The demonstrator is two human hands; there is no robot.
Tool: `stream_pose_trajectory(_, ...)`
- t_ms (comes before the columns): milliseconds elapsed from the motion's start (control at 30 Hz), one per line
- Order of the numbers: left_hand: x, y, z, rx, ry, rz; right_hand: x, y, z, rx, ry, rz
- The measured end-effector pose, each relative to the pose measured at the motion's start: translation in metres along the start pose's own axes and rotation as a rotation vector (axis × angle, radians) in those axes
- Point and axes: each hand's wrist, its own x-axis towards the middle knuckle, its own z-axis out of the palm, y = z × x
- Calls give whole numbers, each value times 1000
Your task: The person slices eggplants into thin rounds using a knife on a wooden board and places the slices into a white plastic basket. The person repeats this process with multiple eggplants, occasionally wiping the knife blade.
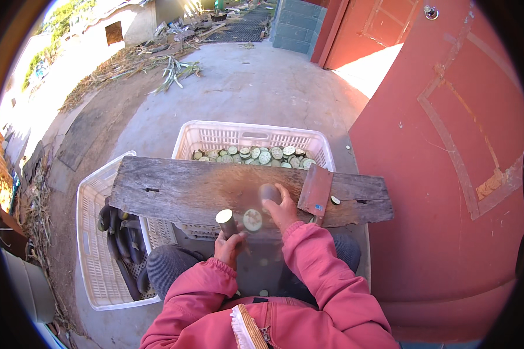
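My left hand [229, 245] is closed around a cut length of eggplant [227, 221], its pale cut face turned up, just before the near edge of a weathered wooden board [179, 183]. Over the board, my right hand [281, 208] grips a blurred, rounded piece of eggplant [269, 194] between thumb and fingers. Between the hands is a round eggplant slice [252, 220], apparently in mid-air. A cleaver [316, 188] with a broad, reddish-looking blade lies on the board right of my right hand. Beside it rests a small cut piece [335, 200].
Beyond the board, a white plastic crate [253, 129] holds many eggplant slices [264, 157]. Another white crate [86, 244] at the left contains several whole eggplants [123, 244]. A red door [419, 174] stands close on the right. Slices [263, 292] lie on the ground between my legs.
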Motion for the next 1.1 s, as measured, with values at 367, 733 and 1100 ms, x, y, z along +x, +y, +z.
stream_pose_trajectory(367, -13, 15, 18, 101, -166, -45, -49, 1, -18, 633, -319, 107)
stream_pose_trajectory(733, -55, 55, 151, 898, -605, 325, -92, -28, -128, 1478, -590, 51)
stream_pose_trajectory(1100, -38, 9, 197, 908, -811, 241, -266, 126, -365, 1151, 214, 9)
